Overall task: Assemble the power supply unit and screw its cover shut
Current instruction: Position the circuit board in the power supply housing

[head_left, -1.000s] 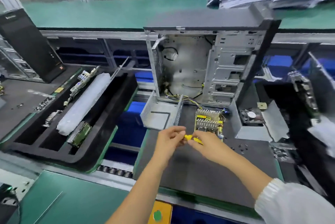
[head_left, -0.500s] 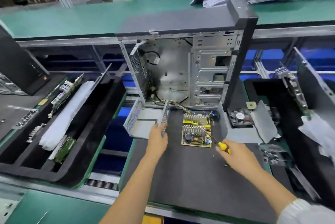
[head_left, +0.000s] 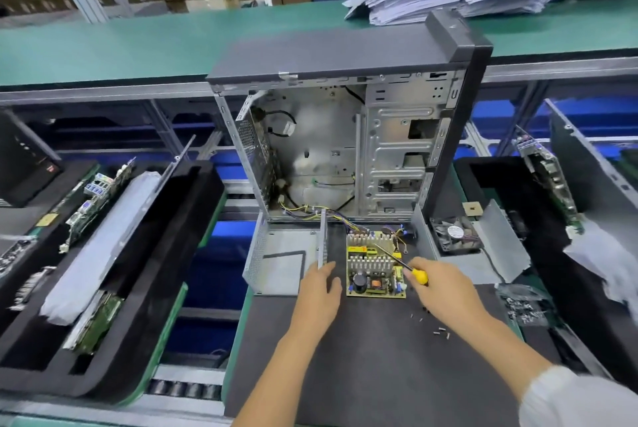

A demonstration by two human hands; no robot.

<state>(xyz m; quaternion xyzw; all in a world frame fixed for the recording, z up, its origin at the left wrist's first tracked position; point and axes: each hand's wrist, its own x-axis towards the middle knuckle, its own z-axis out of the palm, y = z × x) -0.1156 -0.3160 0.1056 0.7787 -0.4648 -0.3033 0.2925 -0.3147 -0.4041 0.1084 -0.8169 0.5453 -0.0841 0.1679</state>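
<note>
Gripping the yellow-handled screwdriver [head_left: 397, 259], the right hand [head_left: 445, 292] hovers its tip over the bare power supply board [head_left: 375, 264]; the left hand [head_left: 319, 292], fingers relaxed, touches the empty metal housing [head_left: 276, 261]. One slip could gouge components, or scatter the loose screws [head_left: 441, 333] nearby.

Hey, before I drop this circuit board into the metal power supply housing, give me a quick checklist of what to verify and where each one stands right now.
1. Open grey metal power supply housing lying on the black mat, open side up: ok.
2. Left hand steadying the housing at its right wall: ok.
3. Green circuit board with silver heat sinks outside the housing, on the mat beside it: ok, ready to lift.
4. Yellow-handled screwdriver in the right hand: ok, but that hand is not free to lift the board.
5. Small loose screws within reach on the mat: ok.
6. Board's wires free of snags: cannot tell.
</note>
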